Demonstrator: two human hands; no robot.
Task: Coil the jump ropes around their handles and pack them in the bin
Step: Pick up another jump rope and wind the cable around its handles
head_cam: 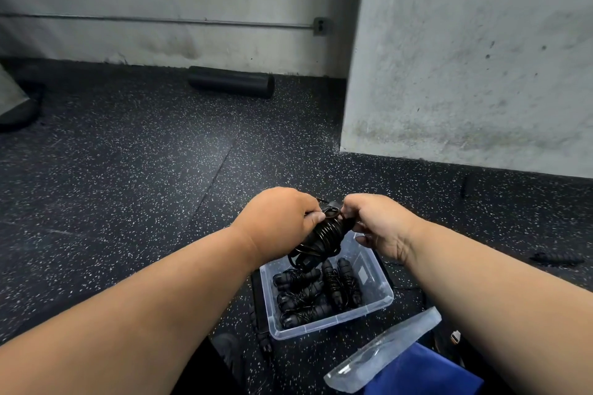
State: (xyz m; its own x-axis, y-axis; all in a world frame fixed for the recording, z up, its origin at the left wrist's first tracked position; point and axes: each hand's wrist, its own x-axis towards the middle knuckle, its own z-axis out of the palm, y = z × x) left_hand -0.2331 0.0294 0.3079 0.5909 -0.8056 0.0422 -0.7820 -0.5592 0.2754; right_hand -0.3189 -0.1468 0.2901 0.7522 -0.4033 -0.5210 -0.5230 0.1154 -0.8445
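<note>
A black jump rope [325, 234] is coiled around its handles and held in the air just above the far end of the clear plastic bin [378, 301]. My left hand [282, 218] grips the upper part of the coiled bundle. My right hand [378, 224] pinches the cord at the top end of the bundle. Several coiled black jump ropes [321, 292] lie inside the bin. The bundle's lower handle ends hang down toward the bin.
The bin's clear lid [385, 353] leans at the lower right over a blue object [423, 375]. A black foam roller [231, 82] lies by the far wall. A concrete pillar [465, 58] rises at right. Another black handle [556, 258] lies on the speckled floor at right.
</note>
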